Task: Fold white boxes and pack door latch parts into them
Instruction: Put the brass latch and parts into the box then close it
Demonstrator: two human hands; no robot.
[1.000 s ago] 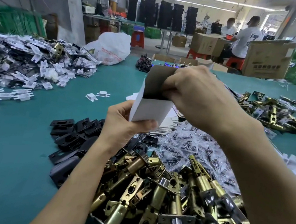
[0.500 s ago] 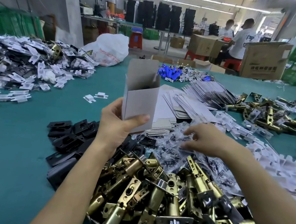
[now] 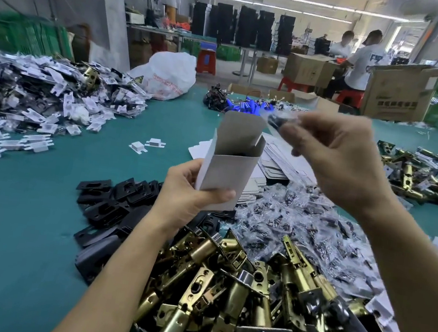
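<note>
My left hand (image 3: 192, 193) grips a small white box (image 3: 229, 161) by its lower part, held upright with the top flaps open. My right hand (image 3: 335, 159) is raised to the right of the box mouth and pinches a small clear plastic bag of dark screws (image 3: 281, 121), blurred by motion, just above and right of the opening. Below lie a heap of brass door latches (image 3: 237, 293), a pile of black strike plates (image 3: 112, 202) and a spread of clear screw bags (image 3: 302, 218) on the teal table (image 3: 10, 222).
Flat white box blanks (image 3: 276, 162) are stacked behind the box. A large heap of white plastic parts (image 3: 26, 96) fills the left. More brass latches (image 3: 419, 178) lie at the right. A white sack (image 3: 168, 75) and blue parts (image 3: 245, 106) sit at the far edge. Two people sit beyond.
My right hand left the box top, dropped to the screw bag pile, then rose with a bag to the box mouth. The box now stands open in my left hand.
</note>
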